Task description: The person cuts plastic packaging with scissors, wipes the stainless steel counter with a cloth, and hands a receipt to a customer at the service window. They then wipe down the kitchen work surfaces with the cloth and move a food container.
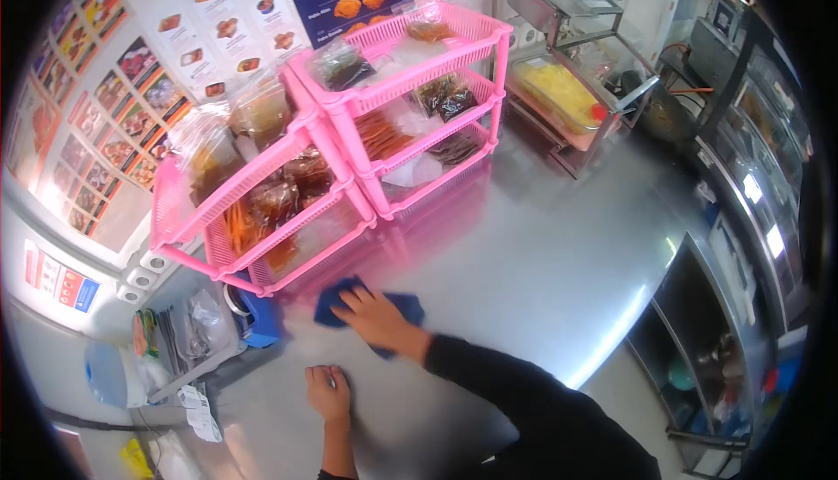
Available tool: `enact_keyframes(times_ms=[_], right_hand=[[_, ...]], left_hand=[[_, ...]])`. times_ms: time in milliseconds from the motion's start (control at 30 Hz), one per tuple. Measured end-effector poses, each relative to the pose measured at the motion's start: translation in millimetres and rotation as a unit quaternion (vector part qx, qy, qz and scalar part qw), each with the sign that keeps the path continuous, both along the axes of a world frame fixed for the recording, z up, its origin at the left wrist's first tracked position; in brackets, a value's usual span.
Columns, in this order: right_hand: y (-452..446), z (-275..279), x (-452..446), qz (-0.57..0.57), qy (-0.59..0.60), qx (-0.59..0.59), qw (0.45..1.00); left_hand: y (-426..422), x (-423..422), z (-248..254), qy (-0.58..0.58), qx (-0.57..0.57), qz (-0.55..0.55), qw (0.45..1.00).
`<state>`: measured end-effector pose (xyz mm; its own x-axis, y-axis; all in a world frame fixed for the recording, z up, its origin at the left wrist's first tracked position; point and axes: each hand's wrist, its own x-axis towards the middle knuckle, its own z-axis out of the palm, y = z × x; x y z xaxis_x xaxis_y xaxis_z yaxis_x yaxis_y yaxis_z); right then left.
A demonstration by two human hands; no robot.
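Observation:
My right hand [377, 318] presses a dark blue cloth [404, 307] against the shiny metal worktop [515, 262], gripping it from above. Folds of the cloth stick out on both sides of the fingers. Closer to me, my left hand [329, 394] rests on the worktop with its fingers curled in a loose fist, and I see nothing in it. Just beyond the cloth stands a pink plastic rack [301, 227] with bagged food on its tiers. A second pink rack [377, 166], also holding bags, adjoins it on the right.
At the back right, a metal stand [572, 144] holds a tray of yellow food [559, 92]. A blue object [260, 321] and a bin of utensils and plastic bags [205, 327] sit at the left edge. Shelving [698, 340] lines the right side.

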<state>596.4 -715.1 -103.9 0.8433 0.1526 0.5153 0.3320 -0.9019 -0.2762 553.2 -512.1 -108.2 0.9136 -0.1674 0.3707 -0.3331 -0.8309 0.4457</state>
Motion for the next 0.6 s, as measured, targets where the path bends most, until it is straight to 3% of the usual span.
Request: enact_keyframes(times_ms=[100,167,267,400,500,600], right_hand=[[-73,-16,55,-0.056,0.004,0.008,0.998],[-140,-7,31,-0.126,0.091,0.055,0.986],[-195,-10,23,-0.259,0.027,0.014,0.965],[-213,-16,30,-0.273,0.042,0.009,0.961],[-259,-21,-12,-0.432,0.058,0.012,0.900],[-289,-10,-148,-0.504,0.043,0.016,0.863]], left_hand=[[-2,0,-1,0.009,0.015,0.013,1.000],[-4,2,-5,0.022,0.023,0.018,0.999],[-9,4,-3,0.006,0.070,0.026,0.997],[-5,6,-8,-0.003,0.063,0.004,0.998],[-9,-1,-3,-0.004,0.057,0.017,0.998],[-5,7,-6,-0.013,0.066,0.012,0.998]])
